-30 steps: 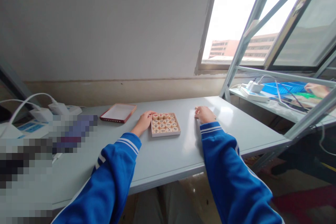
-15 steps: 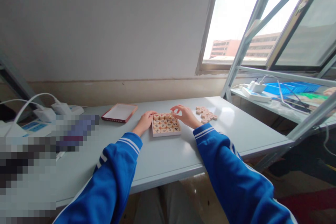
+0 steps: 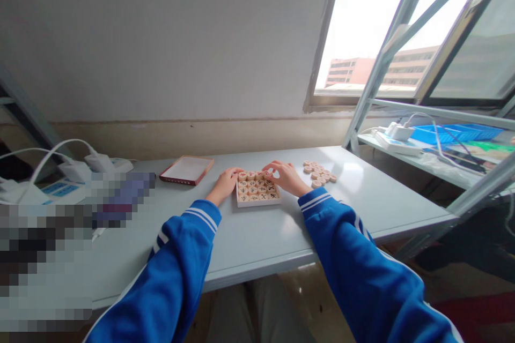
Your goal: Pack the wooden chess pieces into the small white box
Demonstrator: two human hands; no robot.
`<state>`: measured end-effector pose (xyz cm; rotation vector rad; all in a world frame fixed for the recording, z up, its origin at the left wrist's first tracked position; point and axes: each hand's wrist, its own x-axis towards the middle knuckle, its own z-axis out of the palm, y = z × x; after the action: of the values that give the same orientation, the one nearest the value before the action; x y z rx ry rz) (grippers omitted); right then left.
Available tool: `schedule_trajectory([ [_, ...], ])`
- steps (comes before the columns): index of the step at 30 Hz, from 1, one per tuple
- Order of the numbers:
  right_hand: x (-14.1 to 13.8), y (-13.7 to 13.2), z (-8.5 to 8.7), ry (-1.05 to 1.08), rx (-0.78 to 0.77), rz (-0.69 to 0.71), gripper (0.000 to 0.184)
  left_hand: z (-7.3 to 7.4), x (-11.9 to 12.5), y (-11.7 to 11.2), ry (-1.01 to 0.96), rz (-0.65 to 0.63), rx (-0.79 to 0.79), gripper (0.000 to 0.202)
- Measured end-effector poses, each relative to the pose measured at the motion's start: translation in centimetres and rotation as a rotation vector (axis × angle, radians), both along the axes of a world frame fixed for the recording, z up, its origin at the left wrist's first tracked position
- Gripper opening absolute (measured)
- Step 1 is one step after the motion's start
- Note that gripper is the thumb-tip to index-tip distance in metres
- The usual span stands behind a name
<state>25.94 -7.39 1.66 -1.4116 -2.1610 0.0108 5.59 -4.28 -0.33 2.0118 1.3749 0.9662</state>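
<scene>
A shallow white box (image 3: 258,204) on the desk holds rows of round wooden Chinese chess pieces (image 3: 253,191) with black and red characters. My left hand (image 3: 225,185) is curled against the box's left side, its fingers gripping the back left corner. At the back right corner, my right hand (image 3: 287,178) has thumb and fingers closed on a chess piece (image 3: 267,174) in the back row, partly covered by the fingers. To the right of that hand lies a loose group of more chess pieces (image 3: 319,174), turned or too small to read.
An upturned dark red box lid (image 3: 187,170) with a white inside lies left on the grey desk (image 3: 257,246). Power strips with white plugs and cables (image 3: 76,171) sit at the far left. A metal frame post (image 3: 364,104) rises at the desk's right end, beside a blue tray (image 3: 456,133).
My right hand's fingers have come down onto the back right of the box and closed on a piece there. My left hand stays at the box; the whole view has shifted slightly.
</scene>
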Motion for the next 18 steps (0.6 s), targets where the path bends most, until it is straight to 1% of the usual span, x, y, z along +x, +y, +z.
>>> schedule_trajectory([
  [7,0.08,-0.02,0.0,0.039,-0.017,0.007,0.018,0.19,-0.01,-0.14,0.002,0.003,-0.005,0.03],
  [14,0.09,0.32,-0.23,0.112,-0.008,0.06,0.016,0.25,0.04,-0.21,0.005,0.012,-0.004,0.03],
  [18,0.37,0.28,0.16,0.106,-0.015,0.034,0.018,0.19,-0.02,-0.06,0.009,-0.012,0.008,0.03],
])
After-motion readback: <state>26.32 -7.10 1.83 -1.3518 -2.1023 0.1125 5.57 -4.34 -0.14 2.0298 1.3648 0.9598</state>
